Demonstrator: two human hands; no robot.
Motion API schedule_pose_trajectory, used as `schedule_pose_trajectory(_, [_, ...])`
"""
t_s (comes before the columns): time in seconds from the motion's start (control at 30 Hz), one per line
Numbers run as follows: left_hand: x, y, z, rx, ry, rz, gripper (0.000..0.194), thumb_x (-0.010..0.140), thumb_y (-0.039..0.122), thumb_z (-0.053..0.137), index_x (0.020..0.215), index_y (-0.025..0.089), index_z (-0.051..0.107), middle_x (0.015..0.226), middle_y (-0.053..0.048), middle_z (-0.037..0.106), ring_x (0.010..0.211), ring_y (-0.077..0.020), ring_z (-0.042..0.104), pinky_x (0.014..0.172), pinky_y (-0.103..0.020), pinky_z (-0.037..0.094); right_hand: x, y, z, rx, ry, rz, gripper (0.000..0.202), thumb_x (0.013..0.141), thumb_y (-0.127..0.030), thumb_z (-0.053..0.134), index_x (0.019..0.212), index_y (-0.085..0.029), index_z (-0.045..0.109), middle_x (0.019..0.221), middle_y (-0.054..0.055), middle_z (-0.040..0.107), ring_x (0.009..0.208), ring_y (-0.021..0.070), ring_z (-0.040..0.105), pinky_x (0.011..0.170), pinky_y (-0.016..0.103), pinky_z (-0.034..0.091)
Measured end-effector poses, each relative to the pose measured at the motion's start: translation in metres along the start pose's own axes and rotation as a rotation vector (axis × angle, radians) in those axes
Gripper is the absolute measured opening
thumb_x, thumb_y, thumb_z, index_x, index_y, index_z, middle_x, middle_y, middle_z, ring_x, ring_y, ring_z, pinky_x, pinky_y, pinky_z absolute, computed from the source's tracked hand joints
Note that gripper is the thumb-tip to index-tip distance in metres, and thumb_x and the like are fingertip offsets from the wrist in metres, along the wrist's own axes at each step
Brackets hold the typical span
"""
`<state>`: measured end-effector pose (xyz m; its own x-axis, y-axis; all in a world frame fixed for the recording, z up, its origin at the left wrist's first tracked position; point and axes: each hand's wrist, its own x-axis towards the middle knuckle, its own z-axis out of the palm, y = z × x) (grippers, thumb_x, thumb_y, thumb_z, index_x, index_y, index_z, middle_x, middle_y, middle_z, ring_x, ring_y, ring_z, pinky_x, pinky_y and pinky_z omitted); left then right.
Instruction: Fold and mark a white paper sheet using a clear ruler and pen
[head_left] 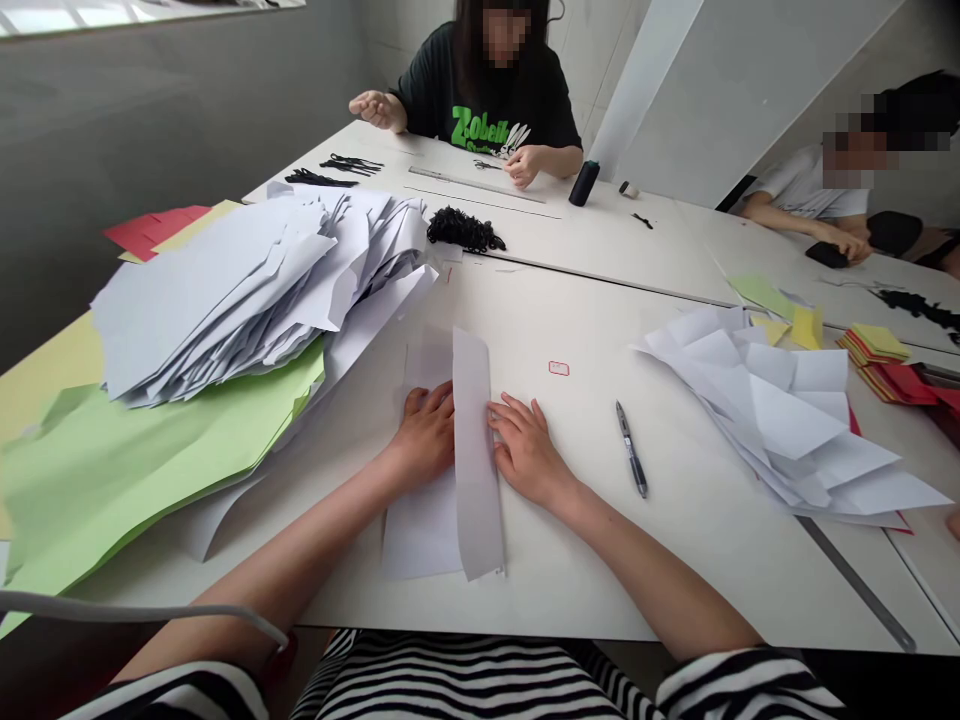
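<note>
A white sheet of paper (420, 530) lies on the table in front of me, its right part folded up into a raised flap (478, 470). My left hand (427, 435) rests on the sheet with fingers spread, its fingertips partly hidden behind the flap. At the flap's right edge is my right hand (529, 450), fingers stretched out and touching or nearly touching the paper. Neither hand is closed around anything. To the right of my right hand lies a pen (631, 450), and a small red-framed label (559, 369) sits beyond it on the tabletop.
A big stack of white paper (217, 310) over green sheets (150, 450) fills the left side. Creased white papers (780, 410) lie at right beside a metal ruler (855, 585). Black cords (465, 230) and a thread spool (584, 184) are farther back. Two people sit across.
</note>
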<state>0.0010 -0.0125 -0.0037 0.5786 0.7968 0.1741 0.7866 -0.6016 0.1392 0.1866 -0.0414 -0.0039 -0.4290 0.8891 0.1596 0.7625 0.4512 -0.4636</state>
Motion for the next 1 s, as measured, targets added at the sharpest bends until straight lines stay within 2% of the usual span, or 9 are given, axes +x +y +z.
schedule_pose_trajectory(0.1, [0.0, 0.0, -0.001, 0.006, 0.003, 0.003, 0.034, 0.08, 0.021, 0.045, 0.111, 0.026, 0.058, 0.123, -0.01, 0.05, 0.119, -0.0316, 0.034, 0.093, -0.051, 0.024, 0.004, 0.001, 0.003, 0.025, 0.003, 0.042, 0.036, 0.077, -0.008, 0.035, 0.107, -0.017, 0.052, 0.136, 0.006, 0.041, 0.134, 0.0216, 0.017, 0.108, 0.052, 0.009])
schedule_pose_trajectory(0.23, [0.0, 0.0, -0.004, 0.013, -0.007, -0.001, 0.034, 0.079, 0.022, 0.046, 0.11, 0.027, 0.058, 0.12, -0.01, 0.051, 0.118, -0.0319, 0.035, 0.093, -0.051, 0.025, 0.016, 0.003, 0.005, 0.037, 0.007, 0.072, 0.046, 0.075, -0.006, 0.035, 0.118, -0.019, 0.045, 0.133, 0.005, 0.045, 0.135, 0.0203, 0.013, 0.107, 0.054, 0.007])
schedule_pose_trajectory(0.4, [-0.002, -0.002, -0.007, 0.036, -0.018, 0.015, 0.033, 0.079, 0.019, 0.045, 0.107, 0.028, 0.059, 0.115, -0.009, 0.054, 0.118, -0.0306, 0.035, 0.094, -0.05, 0.025, 0.032, 0.006, 0.002, 0.033, 0.012, 0.093, 0.049, 0.073, -0.006, 0.037, 0.119, -0.021, 0.045, 0.129, 0.005, 0.049, 0.134, 0.0198, 0.016, 0.106, 0.055, 0.007])
schedule_pose_trajectory(0.6, [-0.001, -0.004, -0.007, 0.053, -0.014, 0.011, 0.031, 0.078, 0.019, 0.045, 0.105, 0.026, 0.059, 0.113, -0.009, 0.055, 0.119, -0.03, 0.035, 0.093, -0.048, 0.026, 0.041, 0.008, 0.002, 0.051, 0.045, 0.11, 0.038, 0.071, -0.006, 0.038, 0.104, -0.023, 0.05, 0.132, 0.002, 0.046, 0.133, 0.0201, 0.019, 0.106, 0.055, 0.006])
schedule_pose_trajectory(0.77, [-0.001, -0.004, -0.009, 0.077, -0.048, 0.001, 0.032, 0.077, 0.018, 0.045, 0.104, 0.028, 0.059, 0.11, -0.008, 0.056, 0.117, -0.0295, 0.036, 0.093, -0.048, 0.025, 0.059, 0.012, 0.005, 0.056, 0.07, 0.137, 0.04, 0.071, -0.009, 0.04, 0.109, -0.023, 0.047, 0.129, 0.003, 0.048, 0.131, 0.0205, 0.021, 0.105, 0.054, 0.005])
schedule_pose_trajectory(1.0, [-0.003, -0.009, -0.007, 0.112, -0.049, 0.041, 0.036, 0.075, 0.016, 0.046, 0.107, 0.028, 0.057, 0.109, -0.007, 0.055, 0.11, -0.029, 0.04, 0.093, -0.049, 0.025, 0.089, 0.02, 0.005, 0.066, 0.083, 0.18, 0.038, 0.069, -0.008, 0.042, 0.105, -0.022, 0.045, 0.126, 0.003, 0.05, 0.129, 0.0212, 0.025, 0.104, 0.053, 0.006])
